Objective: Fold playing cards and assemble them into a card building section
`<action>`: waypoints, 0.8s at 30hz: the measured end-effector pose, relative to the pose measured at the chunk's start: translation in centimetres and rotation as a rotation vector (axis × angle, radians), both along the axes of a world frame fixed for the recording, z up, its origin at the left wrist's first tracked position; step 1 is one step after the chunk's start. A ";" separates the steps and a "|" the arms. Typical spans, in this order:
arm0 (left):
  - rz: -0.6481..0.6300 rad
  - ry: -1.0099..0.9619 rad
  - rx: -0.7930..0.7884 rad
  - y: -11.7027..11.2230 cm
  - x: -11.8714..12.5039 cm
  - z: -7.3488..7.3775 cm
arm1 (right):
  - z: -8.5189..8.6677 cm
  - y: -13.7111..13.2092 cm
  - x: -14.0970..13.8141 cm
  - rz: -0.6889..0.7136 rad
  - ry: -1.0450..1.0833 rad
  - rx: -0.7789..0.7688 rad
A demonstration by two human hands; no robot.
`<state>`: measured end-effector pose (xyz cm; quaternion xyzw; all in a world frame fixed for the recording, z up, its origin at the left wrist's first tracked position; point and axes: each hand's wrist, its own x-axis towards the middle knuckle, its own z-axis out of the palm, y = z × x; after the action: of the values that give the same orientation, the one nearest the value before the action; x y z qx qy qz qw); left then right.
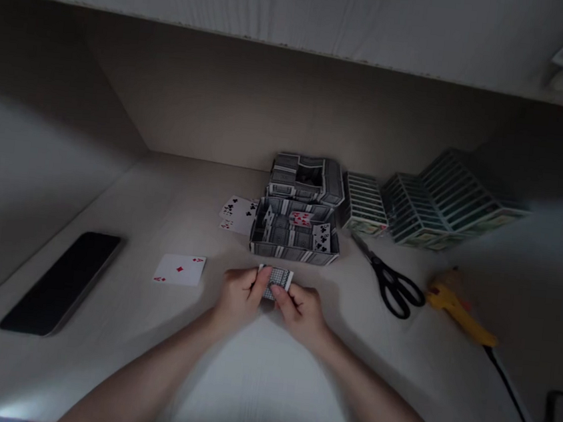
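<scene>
Between both hands is a playing card (280,277), its patterned grey back facing me. My left hand (243,291) grips its left side with the thumb on top. On its right side my right hand (301,308) pinches it, thumb pressed on the back. Just beyond the hands stands an open box built of playing cards (294,253), with loose cards inside. Behind that is another card-built box (332,183) with an opening in its top. An ace of diamonds (179,269) lies face up left of my left hand.
Several loose cards (243,217) lie left of the open box. A black phone (63,282) rests at left. To the right are black-handled scissors (394,287), a yellow glue gun (462,314) with a cord, and green-edged stepped structures (422,209). A shelf edge (299,46) hangs overhead.
</scene>
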<state>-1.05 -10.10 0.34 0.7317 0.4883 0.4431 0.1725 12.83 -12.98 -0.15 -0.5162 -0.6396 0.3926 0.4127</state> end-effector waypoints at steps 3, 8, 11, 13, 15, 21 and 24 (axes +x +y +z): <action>0.013 0.012 0.015 0.0 0.2 0.0 | -0.2 0.3 0.0 -0.041 -0.117 0.067; 0.024 -0.063 -0.018 0.1 0.0 0.2 | -0.4 0.5 0.2 -0.021 -0.117 0.096; -0.037 -0.088 0.007 0.0 -0.4 0.5 | -0.4 0.3 0.2 0.020 -0.026 0.057; -0.066 -0.073 0.050 0.0 -0.5 0.6 | -0.5 0.2 0.0 0.039 0.033 -0.004; -0.063 -0.060 0.057 0.0 -0.4 0.7 | -0.5 0.0 -0.1 0.037 0.089 -0.068; 0.009 -0.086 -0.038 0.0 -0.2 0.8 | 0.4 0.4 -0.1 0.108 0.334 -0.331; -0.062 -0.130 -0.038 0.2 -0.8 0.8 | 1.0 0.9 0.4 0.201 0.462 -0.395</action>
<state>-1.86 -9.92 1.15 0.7128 0.4615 0.4747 0.2313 13.19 -12.11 0.87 -0.4179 -0.4882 0.6546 0.3981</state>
